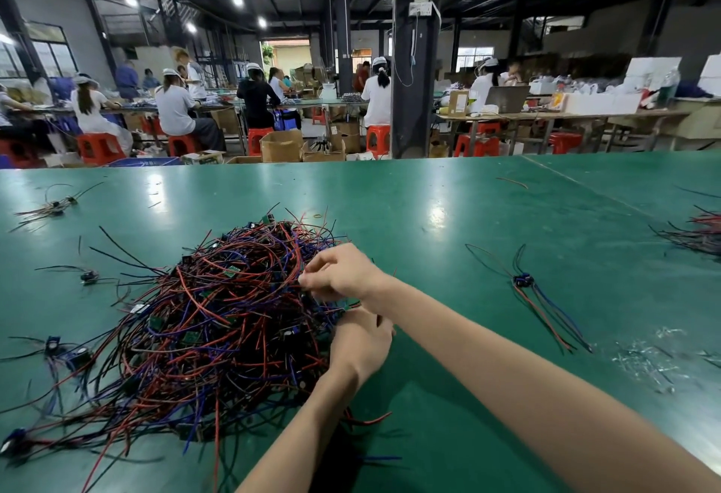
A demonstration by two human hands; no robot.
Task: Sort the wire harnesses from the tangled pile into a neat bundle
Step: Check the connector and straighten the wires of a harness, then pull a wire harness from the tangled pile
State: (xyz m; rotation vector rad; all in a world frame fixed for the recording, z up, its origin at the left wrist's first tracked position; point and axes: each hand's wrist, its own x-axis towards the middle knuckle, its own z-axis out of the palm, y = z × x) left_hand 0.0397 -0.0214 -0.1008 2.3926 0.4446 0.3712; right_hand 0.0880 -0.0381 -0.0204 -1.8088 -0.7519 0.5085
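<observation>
Dozens of thin red, blue and black wires (203, 307) are lying knotted in a pile (234, 340) toward the near left corner of the tabletop (448, 219). They are looking light, limp and quick to snag, each carrying a small board, so I'd be taking hold close to a board. The right hand (343, 272) is pinching strands at the pile's upper right side. The left hand (361, 340) is reaching into its right flank, and I cannot tell its grip.
</observation>
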